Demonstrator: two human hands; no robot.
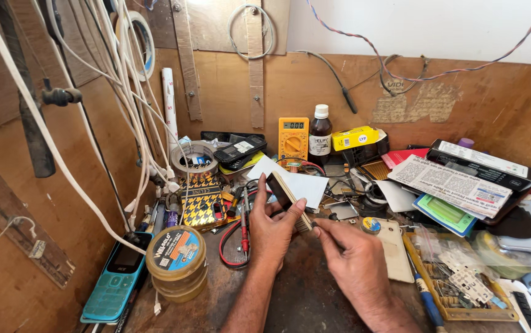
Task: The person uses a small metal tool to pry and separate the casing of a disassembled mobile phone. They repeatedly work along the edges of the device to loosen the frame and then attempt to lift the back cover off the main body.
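A cluttered wooden workbench (pixel 315 290) is seen, boxed in by plywood walls hung with white cables (pixel 123 92). A mobile phone (pixel 285 196) is gripped edge-on in the closed left hand (pixel 271 231), above the bench centre. Its lower end is pinched by the right hand (pixel 355 262). A yellow multimeter (pixel 293 137), brown bottle (pixel 320 132) and round tin (pixel 176 259) are ranged around.

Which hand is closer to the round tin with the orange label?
Left. The left hand sits just right of the round tin, gripping a small phone; the right hand lies farther right, beyond the left.
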